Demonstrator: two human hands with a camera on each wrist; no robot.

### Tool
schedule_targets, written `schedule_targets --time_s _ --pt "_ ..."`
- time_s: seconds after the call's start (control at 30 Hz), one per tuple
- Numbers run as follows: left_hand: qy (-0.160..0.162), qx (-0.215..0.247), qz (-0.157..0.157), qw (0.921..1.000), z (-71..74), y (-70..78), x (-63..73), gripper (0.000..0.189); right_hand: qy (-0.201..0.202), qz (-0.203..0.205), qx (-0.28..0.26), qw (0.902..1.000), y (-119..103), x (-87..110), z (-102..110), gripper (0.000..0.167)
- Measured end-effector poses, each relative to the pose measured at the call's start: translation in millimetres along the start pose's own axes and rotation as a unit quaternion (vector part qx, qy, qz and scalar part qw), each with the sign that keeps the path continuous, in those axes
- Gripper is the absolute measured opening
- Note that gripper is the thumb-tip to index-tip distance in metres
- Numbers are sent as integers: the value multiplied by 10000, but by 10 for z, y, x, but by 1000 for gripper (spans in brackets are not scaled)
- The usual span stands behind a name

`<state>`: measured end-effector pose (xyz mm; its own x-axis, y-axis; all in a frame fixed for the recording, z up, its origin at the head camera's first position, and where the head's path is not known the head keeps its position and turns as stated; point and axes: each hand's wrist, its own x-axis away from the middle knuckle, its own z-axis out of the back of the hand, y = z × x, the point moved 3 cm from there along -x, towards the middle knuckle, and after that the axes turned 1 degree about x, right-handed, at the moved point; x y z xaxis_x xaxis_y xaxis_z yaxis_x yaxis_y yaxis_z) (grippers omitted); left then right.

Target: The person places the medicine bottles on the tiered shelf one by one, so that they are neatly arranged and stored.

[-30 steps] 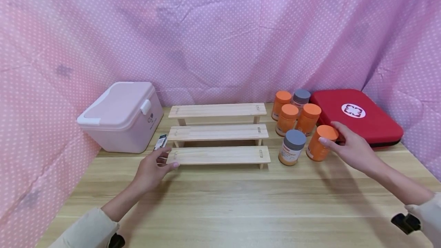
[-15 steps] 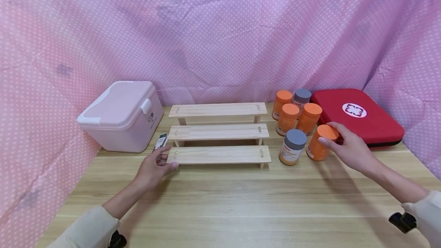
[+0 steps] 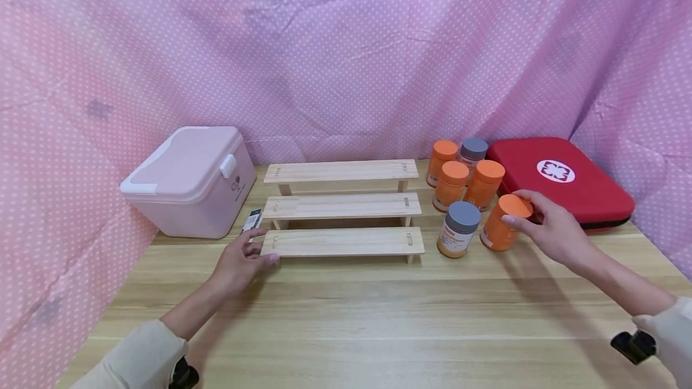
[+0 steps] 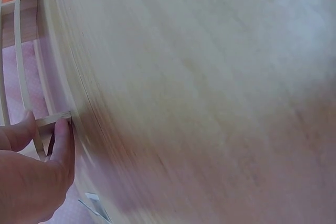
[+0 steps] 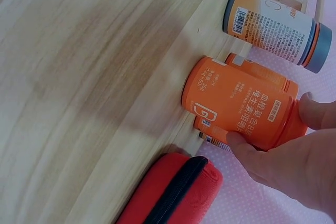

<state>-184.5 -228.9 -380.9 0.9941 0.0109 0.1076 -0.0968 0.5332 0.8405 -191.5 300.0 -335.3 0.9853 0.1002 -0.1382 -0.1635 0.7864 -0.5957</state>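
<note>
Holding the orange jar point(image 3: 497, 232) by its upper part, the person's right hand point(image 3: 554, 236) is spread only as wide as the jar, thumb on one side and fingers round the other. That jar is between 3 and 4 o'clock from the middle of the head view and appears to stand on the wooden table point(image 3: 378, 323). At 8 o'clock, the left hand point(image 3: 236, 266) pinches the near left corner of the three-step stand point(image 3: 343, 242), its grip narrow, with thumb and finger about the board's end and the leg.

Trouble could come from the crowding: just beside the held jar, at its 9 o'clock, is a grey-lidded jar point(image 3: 455, 239), and near its 11 o'clock an orange-lidded jar point(image 3: 480, 192). A sideways swing might knock either over. With the hold so high, near the lid, a loose pinch could let the jar slip or tilt. A red case point(image 3: 589, 188) at the jar's 2 o'clock might catch the knuckles. A tug by the left hand could skew the stand
</note>
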Motion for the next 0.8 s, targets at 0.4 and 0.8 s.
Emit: schedule_targets --time_s 0.4,0.8 --pt "-139 185 123 9997 21 -13 -18 67 862 244 -233 9957 -298 -118 526 48" --pt "-183 196 75 9996 22 -34 -42 67 473 462 -640 9958 -1219 -601 903 60"
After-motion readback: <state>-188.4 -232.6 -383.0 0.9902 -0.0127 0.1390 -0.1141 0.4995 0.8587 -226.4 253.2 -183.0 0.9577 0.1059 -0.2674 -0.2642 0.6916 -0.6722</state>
